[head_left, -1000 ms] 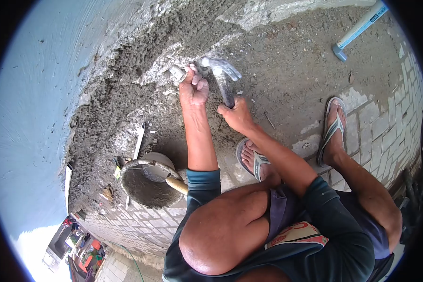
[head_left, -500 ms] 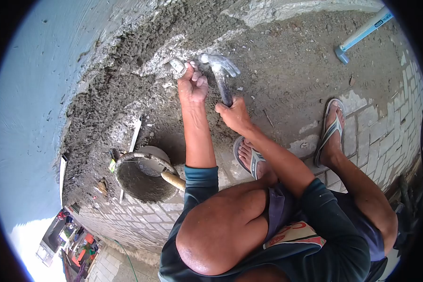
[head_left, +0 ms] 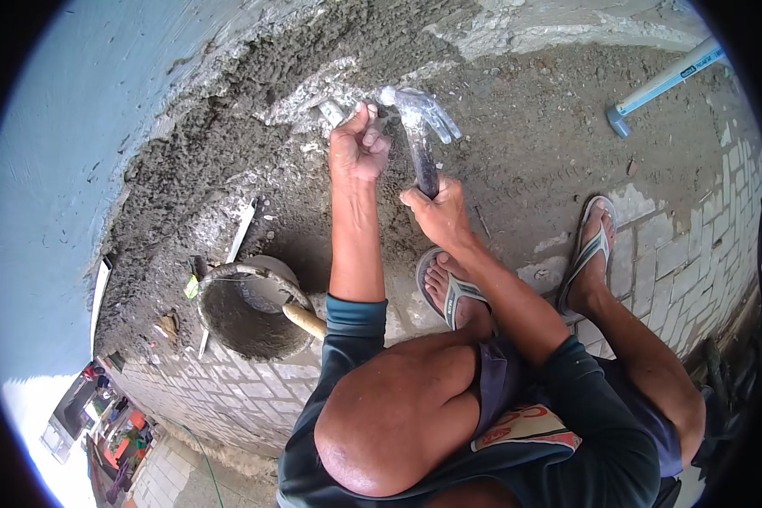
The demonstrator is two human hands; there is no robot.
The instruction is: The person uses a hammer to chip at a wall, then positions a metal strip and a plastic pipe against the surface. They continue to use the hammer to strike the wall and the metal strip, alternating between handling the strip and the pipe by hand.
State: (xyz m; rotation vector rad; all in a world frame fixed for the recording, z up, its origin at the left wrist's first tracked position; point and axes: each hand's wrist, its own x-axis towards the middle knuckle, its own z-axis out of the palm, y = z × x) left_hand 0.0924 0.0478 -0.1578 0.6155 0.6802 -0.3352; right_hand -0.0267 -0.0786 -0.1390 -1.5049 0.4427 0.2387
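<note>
You are gripping the hammer (head_left: 416, 103) by its dark handle in your right hand (head_left: 440, 213), your fingers closing around it just below the pale-coated metal head. The claw is pointing right, and the striking face is sitting just beside the fingertips of your left hand (head_left: 360, 151). You are holding that left hand palm up with its fingers curling and the thumb close to the index finger; you cannot tell from here whether they are pinching something small. A short grey pipe stub (head_left: 332, 112) is poking out of the rough mortar (head_left: 186, 169) just beyond your left thumb. The blue wall (head_left: 68, 169) is rising on the left, along the edge of that mortar. A mortar-smeared bucket (head_left: 250, 317) is standing left of your left forearm, where the muddy ground (head_left: 550, 127) is meeting the edge of the paving (head_left: 669, 254), and a yellowish handle (head_left: 305, 322) is leaning over the bucket's near right rim. A thin white strip (head_left: 244, 230) is lying behind the bucket. Well apart from your hands, a light-blue pipe (head_left: 669, 82) with an elbow end is resting at the far right of the muddy ground. Your feet, wearing sandals (head_left: 591, 245), are standing to the right of the bucket.
</note>
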